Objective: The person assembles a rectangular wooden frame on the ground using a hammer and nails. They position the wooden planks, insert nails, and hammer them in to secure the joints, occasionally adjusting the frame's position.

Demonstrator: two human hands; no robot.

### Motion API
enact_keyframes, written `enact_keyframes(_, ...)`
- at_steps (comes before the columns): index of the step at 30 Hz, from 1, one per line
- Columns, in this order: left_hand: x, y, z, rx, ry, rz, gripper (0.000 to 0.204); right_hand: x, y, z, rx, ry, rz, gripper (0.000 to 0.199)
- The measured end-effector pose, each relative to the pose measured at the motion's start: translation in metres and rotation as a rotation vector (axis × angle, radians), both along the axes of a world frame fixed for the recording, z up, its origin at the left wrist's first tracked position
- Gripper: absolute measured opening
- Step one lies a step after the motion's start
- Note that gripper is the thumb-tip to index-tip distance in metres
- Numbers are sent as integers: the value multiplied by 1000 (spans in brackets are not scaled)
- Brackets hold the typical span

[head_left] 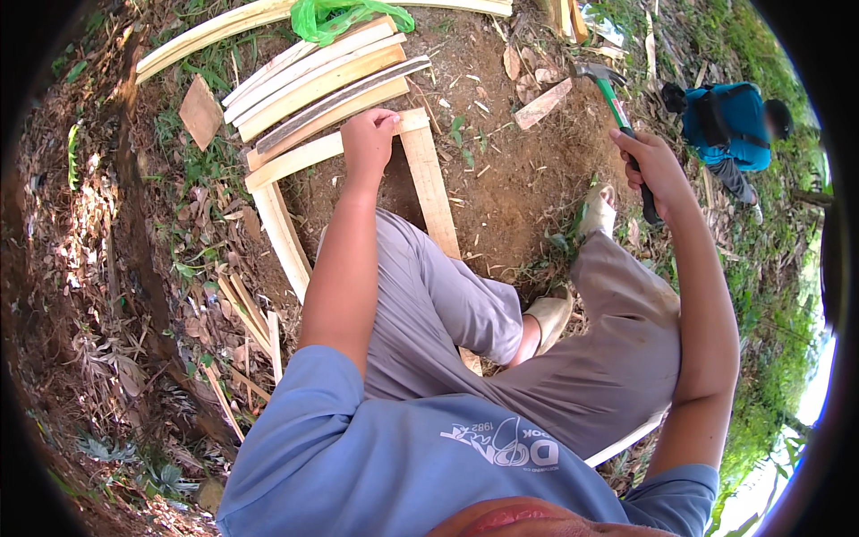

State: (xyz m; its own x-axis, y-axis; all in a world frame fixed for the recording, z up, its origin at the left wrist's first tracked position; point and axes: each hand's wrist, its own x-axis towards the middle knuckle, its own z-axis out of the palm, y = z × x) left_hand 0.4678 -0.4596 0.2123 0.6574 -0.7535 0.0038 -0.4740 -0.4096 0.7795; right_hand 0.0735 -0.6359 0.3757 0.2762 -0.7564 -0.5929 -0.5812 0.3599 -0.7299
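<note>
My right hand (658, 170) is wrapped round the black grip of a claw hammer (612, 98), whose green shaft and metal head are raised to the right, apart from the wood. A wooden frame (300, 162) lies before me, with a crosspiece joining two side slats. Over the crosspiece, close to its right corner, my left hand (365, 145) is closed, thumb and fingertips pinched together. Whatever sits in that pinch is too small to make out. The right side slat (428, 183) runs back toward my leg, which hides part of the frame.
Several loose slats (313, 79) lie just beyond the frame, with a green plastic bag (327, 20) at their far end. A flat wood piece (201, 112) and thin scraps (255, 313) lie left. An offcut (543, 104) rests on bare soil; a person in teal (738, 130) is at right.
</note>
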Motion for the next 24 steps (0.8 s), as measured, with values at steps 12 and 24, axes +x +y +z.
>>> enact_keyframes(12, -4, 0, 9, 11, -90, -34, 15, -3, -3, -4, 6, 12, 4, 40)
enact_keyframes(24, -4, -2, 9, 44, -78, -35, 14, -3, -2, -2, 12, 5, 6, 45)
